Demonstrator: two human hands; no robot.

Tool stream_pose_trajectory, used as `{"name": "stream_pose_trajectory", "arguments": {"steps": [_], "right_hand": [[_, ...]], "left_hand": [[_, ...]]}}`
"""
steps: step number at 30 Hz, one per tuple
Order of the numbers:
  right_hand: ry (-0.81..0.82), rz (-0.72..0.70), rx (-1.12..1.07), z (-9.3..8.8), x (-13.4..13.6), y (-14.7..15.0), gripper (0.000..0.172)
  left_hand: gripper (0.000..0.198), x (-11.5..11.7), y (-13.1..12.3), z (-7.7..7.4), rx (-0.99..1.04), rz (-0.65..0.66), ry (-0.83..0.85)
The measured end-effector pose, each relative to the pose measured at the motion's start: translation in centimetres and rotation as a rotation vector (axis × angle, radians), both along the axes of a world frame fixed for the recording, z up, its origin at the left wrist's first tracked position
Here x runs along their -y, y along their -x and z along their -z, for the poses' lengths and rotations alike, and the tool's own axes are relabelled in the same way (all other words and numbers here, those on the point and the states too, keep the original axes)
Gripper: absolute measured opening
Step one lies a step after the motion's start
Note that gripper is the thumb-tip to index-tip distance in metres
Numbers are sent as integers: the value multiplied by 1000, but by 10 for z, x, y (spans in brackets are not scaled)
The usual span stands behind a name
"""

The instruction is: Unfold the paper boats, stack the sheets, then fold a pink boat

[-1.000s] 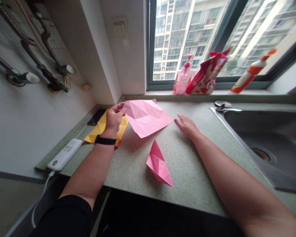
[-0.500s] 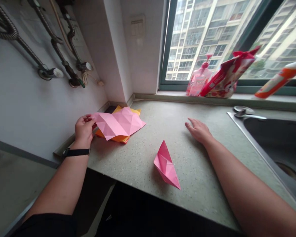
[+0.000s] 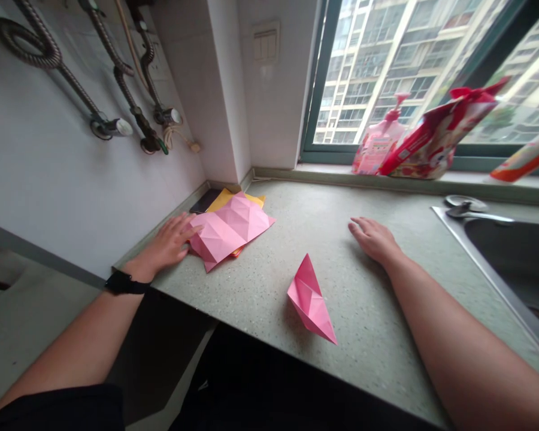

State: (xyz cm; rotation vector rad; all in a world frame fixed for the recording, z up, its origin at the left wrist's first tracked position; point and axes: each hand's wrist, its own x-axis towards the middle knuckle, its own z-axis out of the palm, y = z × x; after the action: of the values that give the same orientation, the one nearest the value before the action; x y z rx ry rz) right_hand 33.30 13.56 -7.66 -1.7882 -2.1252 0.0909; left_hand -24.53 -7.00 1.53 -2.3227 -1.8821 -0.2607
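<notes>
A creased pink paper sheet (image 3: 230,229) lies on top of yellow and orange sheets (image 3: 227,198) at the counter's back left. My left hand (image 3: 168,242), with a black wristband, rests flat and open on the counter, its fingertips touching the pink sheet's left edge. A folded pink paper boat (image 3: 311,299) stands near the counter's front edge, apart from both hands. My right hand (image 3: 374,238) lies flat and open on the bare counter, to the right of and beyond the boat, holding nothing.
The speckled green counter (image 3: 296,239) ends in a steel sink (image 3: 512,245) at the right. On the window sill stand a pink pump bottle (image 3: 377,146), a red packet (image 3: 440,134) and an orange bottle (image 3: 527,157). Hoses and valves (image 3: 130,114) run along the left wall.
My left hand carried the pink sheet left, laid it on the yellow and orange sheets, then let go and flattened beside it. The view swung left. My right hand stayed put.
</notes>
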Motion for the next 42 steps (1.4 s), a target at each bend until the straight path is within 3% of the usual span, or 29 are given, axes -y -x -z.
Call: {"name": "stream_pose_trajectory", "arguments": {"steps": [7, 12, 15, 23, 28, 34, 42], "right_hand": [[-25, -7, -13, 4, -4, -3, 65], [-40, -21, -8, 5, -4, -4, 64], [-36, -21, 3, 4, -4, -4, 65], [10, -22, 39, 0, -4, -2, 66], [6, -27, 52, 0, -3, -2, 65], [0, -24, 62, -1, -2, -2, 63], [-3, -27, 61, 0, 0, -1, 63]], "left_hand": [[56, -6, 5, 23, -101, 295, -64], [53, -8, 0, 23, -128, 348, -68], [51, -8, -6, 21, -155, 308, -41], [60, -8, -38, 18, -190, -3, -8], [57, -16, -62, 12, -199, -105, 1], [56, -28, -76, 9, -258, -121, 20], [54, -23, -76, 5, -298, -46, 57]]}}
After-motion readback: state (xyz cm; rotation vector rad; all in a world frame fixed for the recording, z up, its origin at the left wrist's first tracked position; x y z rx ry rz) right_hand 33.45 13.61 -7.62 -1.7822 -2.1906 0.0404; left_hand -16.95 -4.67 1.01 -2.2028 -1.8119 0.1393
